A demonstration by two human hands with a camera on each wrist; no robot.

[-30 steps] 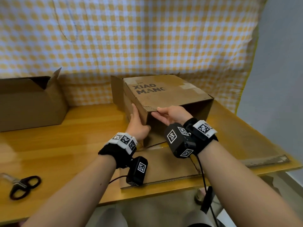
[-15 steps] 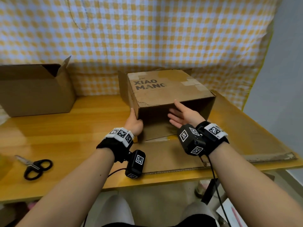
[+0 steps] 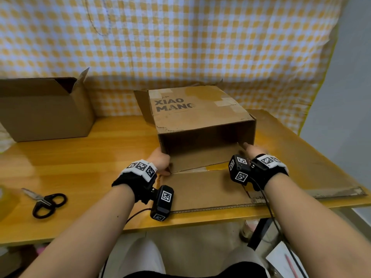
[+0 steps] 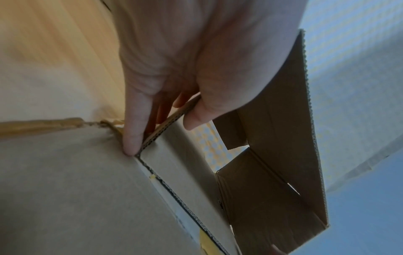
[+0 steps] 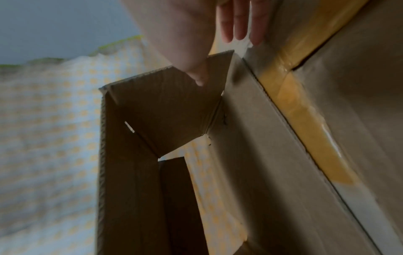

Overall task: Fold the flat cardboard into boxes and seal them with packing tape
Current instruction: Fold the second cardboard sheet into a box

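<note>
A brown cardboard box (image 3: 196,115) printed "XIAO MANG" lies on its side on the wooden table (image 3: 80,157), with its open end towards me. My left hand (image 3: 160,160) is at the box's lower left corner. In the left wrist view this left hand (image 4: 161,124) pinches the edge of the left wall (image 4: 174,113) between thumb and fingers. At the lower right corner my right hand (image 3: 252,150) reaches in with straight fingers (image 5: 237,25) along the box's wall. Its thumb touches the inner cardboard (image 5: 165,110). Old yellow tape (image 5: 294,96) runs along a seam.
Under the box a flat cardboard sheet (image 3: 200,189) reaches the table's front edge. A second open box (image 3: 46,111) stands at the far left. Black-handled scissors (image 3: 46,201) lie front left. A checked cloth (image 3: 180,47) hangs behind.
My right hand left the top front edge, passed the opening and went to the lower right corner. The left hand slid down the left wall. The box now stands squarer.
</note>
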